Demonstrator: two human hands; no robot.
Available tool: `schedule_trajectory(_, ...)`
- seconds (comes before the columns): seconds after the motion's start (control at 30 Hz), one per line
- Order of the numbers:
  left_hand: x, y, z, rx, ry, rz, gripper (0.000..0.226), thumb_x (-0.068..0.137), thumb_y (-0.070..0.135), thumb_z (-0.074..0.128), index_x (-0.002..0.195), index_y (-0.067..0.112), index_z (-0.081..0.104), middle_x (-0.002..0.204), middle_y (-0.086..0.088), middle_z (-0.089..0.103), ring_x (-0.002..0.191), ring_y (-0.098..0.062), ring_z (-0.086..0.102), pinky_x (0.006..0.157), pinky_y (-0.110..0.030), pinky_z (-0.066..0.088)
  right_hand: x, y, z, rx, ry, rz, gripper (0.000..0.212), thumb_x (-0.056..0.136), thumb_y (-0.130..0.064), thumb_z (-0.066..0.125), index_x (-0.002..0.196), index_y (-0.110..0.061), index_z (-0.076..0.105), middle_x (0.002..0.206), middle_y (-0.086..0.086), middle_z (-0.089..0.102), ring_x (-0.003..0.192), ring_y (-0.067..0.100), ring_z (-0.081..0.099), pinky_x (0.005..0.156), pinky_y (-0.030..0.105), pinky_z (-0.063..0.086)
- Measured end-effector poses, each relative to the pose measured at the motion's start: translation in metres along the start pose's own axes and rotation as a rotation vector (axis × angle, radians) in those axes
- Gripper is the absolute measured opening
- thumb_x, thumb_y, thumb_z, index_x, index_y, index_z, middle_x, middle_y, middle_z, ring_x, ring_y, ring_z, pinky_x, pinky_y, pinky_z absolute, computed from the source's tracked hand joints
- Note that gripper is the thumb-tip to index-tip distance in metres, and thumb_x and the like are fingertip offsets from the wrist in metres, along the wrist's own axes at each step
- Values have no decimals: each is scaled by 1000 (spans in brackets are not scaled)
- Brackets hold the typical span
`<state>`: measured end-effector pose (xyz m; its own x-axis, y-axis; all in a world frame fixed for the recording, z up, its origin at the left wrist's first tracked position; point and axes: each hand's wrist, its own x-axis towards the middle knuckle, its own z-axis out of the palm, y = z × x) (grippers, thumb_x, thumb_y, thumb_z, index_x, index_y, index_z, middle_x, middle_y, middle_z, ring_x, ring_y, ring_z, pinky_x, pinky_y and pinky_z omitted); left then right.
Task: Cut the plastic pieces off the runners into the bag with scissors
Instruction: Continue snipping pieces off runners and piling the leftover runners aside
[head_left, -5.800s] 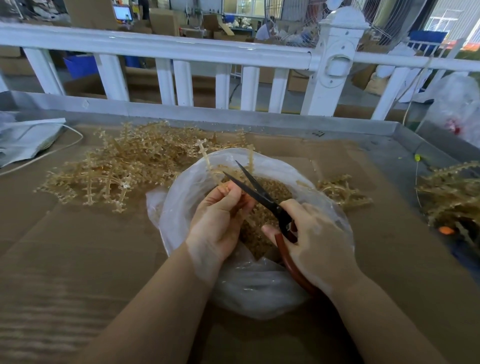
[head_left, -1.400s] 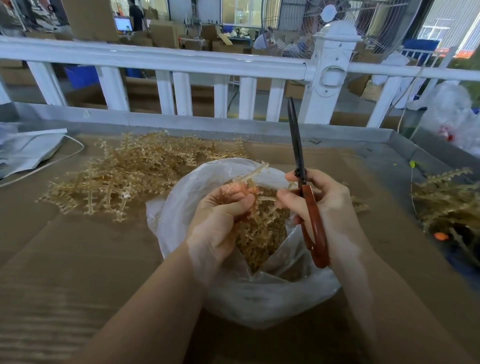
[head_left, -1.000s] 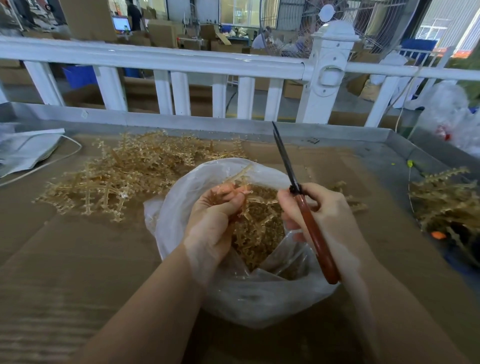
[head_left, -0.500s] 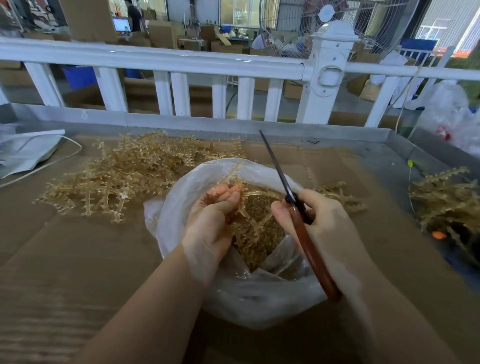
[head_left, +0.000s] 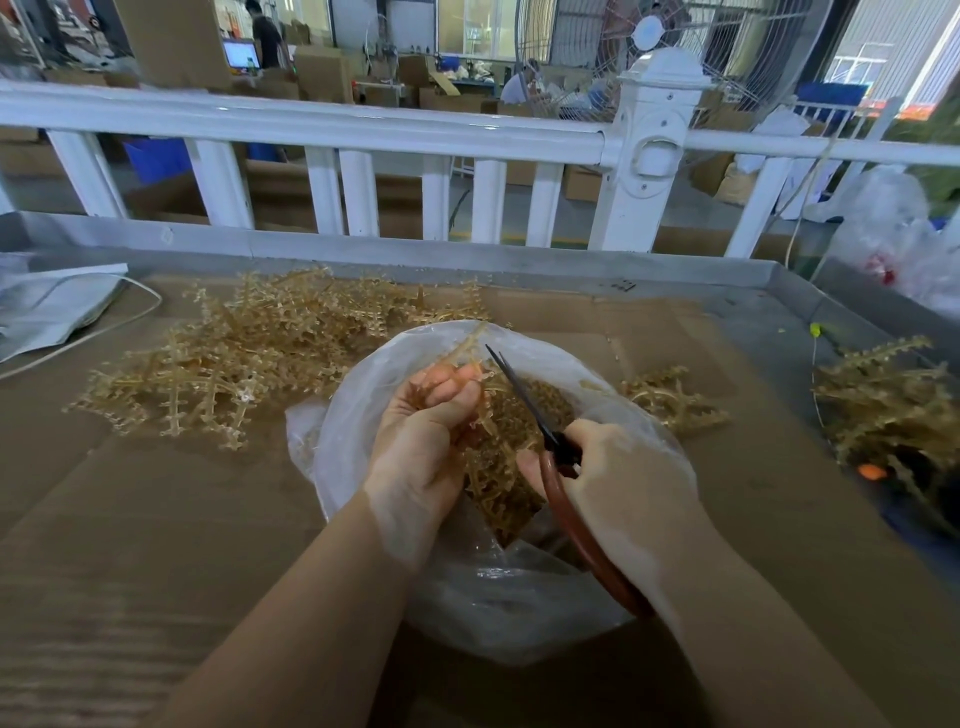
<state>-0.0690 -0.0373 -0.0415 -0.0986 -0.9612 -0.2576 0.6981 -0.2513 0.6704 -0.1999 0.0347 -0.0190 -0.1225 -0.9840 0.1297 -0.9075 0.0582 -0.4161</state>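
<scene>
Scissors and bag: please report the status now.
Left hand grips tan plastic runner over clear plastic bag. Right hand grips red-handled scissors, blades at runner. Nothing in the way.

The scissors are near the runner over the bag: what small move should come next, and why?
Probably ease the scissors tips onto the runner just past the left hand fingers, then snip. The left hand grips the runner over the open bag, the right hand holds the red handles, and the blades look nearly closed beside the runner, so cut pieces should drop into the bag.
</scene>
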Motion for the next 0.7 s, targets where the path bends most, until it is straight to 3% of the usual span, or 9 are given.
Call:
schedule_trajectory(0.07,-2,1,2,10,36,-15,39,84,-11,55,123,-4,55,113,-17,64,109,-28,63,97,-46,49,-3,-3,0,-30,34,-26,27,92,-57,46,85,-32,50,68,-15,48,59,-4,41,48,9,23)
schedule_trajectory(0.13,-1,2,1,16,40,-36,46,84,-10,56,129,-3,52,124,-17,61,115,-29,60,100,-48,46,-5,-6,-1,-36,38,-51,27,91,-59,45,85,-33,50,67,-16,46,58,-6,39,45,9,25)
schedule_trajectory(0.27,-1,0,-3,22,43,-66,47,85,-8,56,131,-2,51,132,-22,56,118,-34,57,101,-53,44,-8,-9,-2,-76,46,-88,28,91,-61,42,87,-34,48,68,-19,36,59,-5,31,49,3,24)
schedule_trajectory(0.37,0,0,-4,19,52,-62,46,86,-8,56,131,-1,52,135,-21,53,121,-33,55,102,-52,44,-8,-9,-1,-103,55,-101,30,91,-63,40,84,-34,43,69,-19,34,60,-6,28,49,7,17)
schedule_trajectory(0.5,1,-1,-4,25,56,-81,45,87,-8,54,132,-2,50,134,-24,53,122,-35,54,103,-54,41,-6,-4,4,13,17,-120,32,90,-62,44,78,-32,41,67,-12,49,64,1,49,58,17,36)
schedule_trajectory(0.7,0,1,-4,64,56,-148,41,88,-1,56,129,0,53,128,-24,57,115,-37,58,94,-55,48,-8,-2,5,7,74,-166,34,88,-63,44,79,-31,45,64,-11,50,62,2,51,59,17,41)
